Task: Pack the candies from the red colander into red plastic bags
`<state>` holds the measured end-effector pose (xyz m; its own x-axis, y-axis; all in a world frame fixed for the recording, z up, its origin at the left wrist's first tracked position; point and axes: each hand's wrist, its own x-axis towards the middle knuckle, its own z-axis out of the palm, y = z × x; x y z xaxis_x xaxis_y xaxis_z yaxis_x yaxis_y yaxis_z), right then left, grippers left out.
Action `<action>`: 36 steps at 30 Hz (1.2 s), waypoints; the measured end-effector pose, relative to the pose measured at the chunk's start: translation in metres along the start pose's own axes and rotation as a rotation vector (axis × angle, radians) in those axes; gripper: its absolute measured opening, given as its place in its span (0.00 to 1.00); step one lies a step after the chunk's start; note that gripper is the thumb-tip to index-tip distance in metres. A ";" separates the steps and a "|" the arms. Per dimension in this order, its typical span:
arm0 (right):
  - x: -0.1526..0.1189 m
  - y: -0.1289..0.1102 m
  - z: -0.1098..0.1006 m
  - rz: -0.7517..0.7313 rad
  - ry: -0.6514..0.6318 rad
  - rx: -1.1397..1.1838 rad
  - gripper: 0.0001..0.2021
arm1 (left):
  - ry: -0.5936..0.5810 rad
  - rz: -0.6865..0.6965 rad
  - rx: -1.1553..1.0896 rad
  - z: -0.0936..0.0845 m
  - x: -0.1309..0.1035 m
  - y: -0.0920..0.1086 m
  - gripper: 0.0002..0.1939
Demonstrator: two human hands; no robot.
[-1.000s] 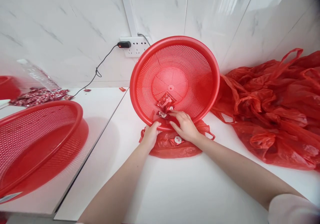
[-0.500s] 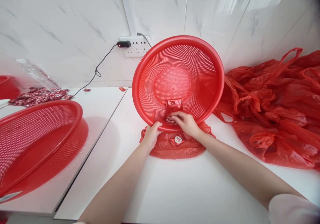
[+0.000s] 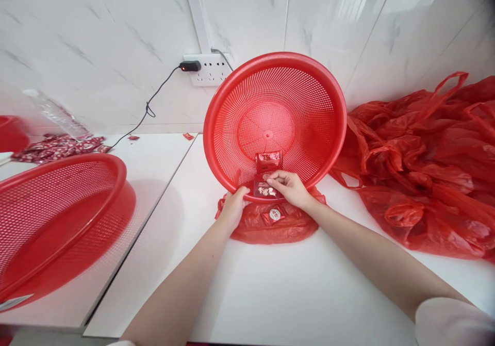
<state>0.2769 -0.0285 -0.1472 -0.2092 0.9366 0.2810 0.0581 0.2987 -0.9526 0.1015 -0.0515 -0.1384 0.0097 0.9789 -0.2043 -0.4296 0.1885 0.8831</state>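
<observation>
- Mesh basket [image 3: 211, 129]: 12 o'clock, mouth tipped toward 6; probably light, stiff, best held by its rim, where the left hand [image 3: 233, 208] hooks its thumb, other fingers hidden.
- Plastic bag [image 3: 276, 234]: under the 6 o'clock rim.
- Dark packet [image 3: 266, 190]: inside, long axis 9-to-3, likely slippery.
- Small packet [image 3: 266, 177]: pinched by the right hand [image 3: 294, 189].

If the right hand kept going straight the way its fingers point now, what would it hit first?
Probably the left-hand inner wall of the tilted red basket; the right hand points up-left, though depth is unclear and it might brush the packets beside its fingers first.
</observation>
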 end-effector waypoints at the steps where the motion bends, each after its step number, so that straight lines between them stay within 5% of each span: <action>1: -0.001 -0.001 0.000 -0.032 -0.022 -0.045 0.15 | -0.008 -0.002 0.004 0.000 0.000 0.000 0.08; 5: -0.004 -0.002 0.001 -0.213 0.019 -0.382 0.14 | -0.021 0.019 0.016 0.000 0.000 0.000 0.08; 10: -0.003 0.000 0.005 -0.184 -0.097 -0.688 0.21 | 0.016 0.007 0.019 -0.001 0.001 -0.001 0.05; 15: 0.000 0.001 0.000 -0.154 -0.059 -0.460 0.12 | -0.022 0.007 0.009 0.000 0.000 -0.001 0.06; 23: 0.005 -0.007 -0.007 0.128 -0.030 0.131 0.18 | 0.017 -0.010 0.034 0.003 -0.002 0.002 0.07; 36: 0.004 -0.011 -0.015 0.194 -0.094 0.186 0.20 | 0.023 -0.017 0.025 0.001 -0.001 0.000 0.06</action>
<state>0.2898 -0.0258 -0.1340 -0.3015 0.9495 0.0873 -0.0728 0.0683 -0.9950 0.1027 -0.0526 -0.1375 -0.0044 0.9735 -0.2286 -0.4065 0.2072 0.8899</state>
